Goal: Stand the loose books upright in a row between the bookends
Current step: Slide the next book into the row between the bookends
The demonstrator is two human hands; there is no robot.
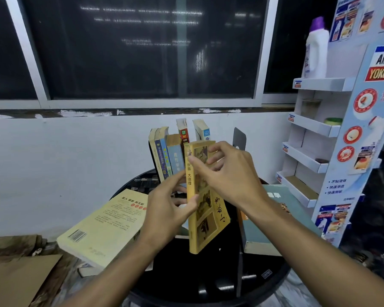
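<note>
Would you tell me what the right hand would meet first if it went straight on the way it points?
Probably the standing books, just beyond the yellow book that the right hand grips, though depth is unclear.

Your left hand (pixel 166 209), your right hand (pixel 228 173) and the yellow book (pixel 205 202) they grip fill the middle. They hide most of the slot between the white book (pixel 202 130) and the grey bookend (pixel 239 138). The standing row (pixel 167 156) blocks the back left, with the wall (pixel 64 151) near behind it. A pale book (pixel 104 227) lies flat on the left and a teal book (pixel 295 200) on the right. The table (pixel 186 278) front is bare, save a thin dark plate (pixel 239 269) standing edge-on. The rack (pixel 308 156) crowds the right.
</note>
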